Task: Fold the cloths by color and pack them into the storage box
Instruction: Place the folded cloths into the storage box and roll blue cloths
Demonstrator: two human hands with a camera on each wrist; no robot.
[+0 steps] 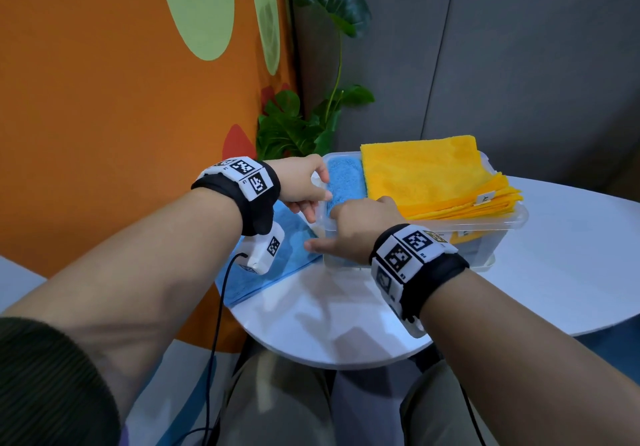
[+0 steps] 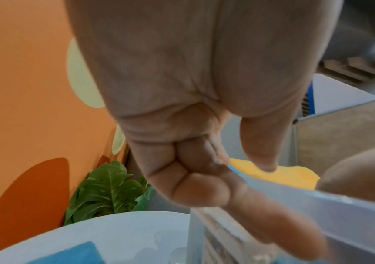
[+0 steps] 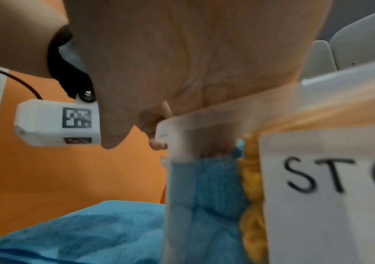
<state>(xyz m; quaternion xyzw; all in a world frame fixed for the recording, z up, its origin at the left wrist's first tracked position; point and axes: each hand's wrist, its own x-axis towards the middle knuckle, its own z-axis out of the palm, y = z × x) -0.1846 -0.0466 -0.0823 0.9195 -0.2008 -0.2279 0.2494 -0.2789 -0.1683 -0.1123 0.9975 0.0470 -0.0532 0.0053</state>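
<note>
A clear storage box (image 1: 512, 218) stands on the white table (image 1: 346, 317). A stack of folded yellow cloths (image 1: 426, 175) fills its right part and rises above the rim. A folded blue cloth (image 1: 346, 182) sits upright in its left end. My left hand (image 1: 317, 191) grips the box's left rim (image 2: 351, 201), thumb above, index finger along the wall. My right hand (image 1: 349, 220) reaches over the front wall, its fingers (image 3: 213, 150) pressing down on the blue cloth (image 3: 216, 196), thumb outside. Another blue cloth (image 1: 287, 255) lies on the table left of the box.
An orange wall (image 1: 104, 99) runs close along the left, with a leafy plant (image 1: 294, 123) behind the table. A paper label (image 3: 329, 196) is on the box's front. A black cable (image 1: 218, 307) hangs from my left wrist camera. Bare tabletop lies in front of the box.
</note>
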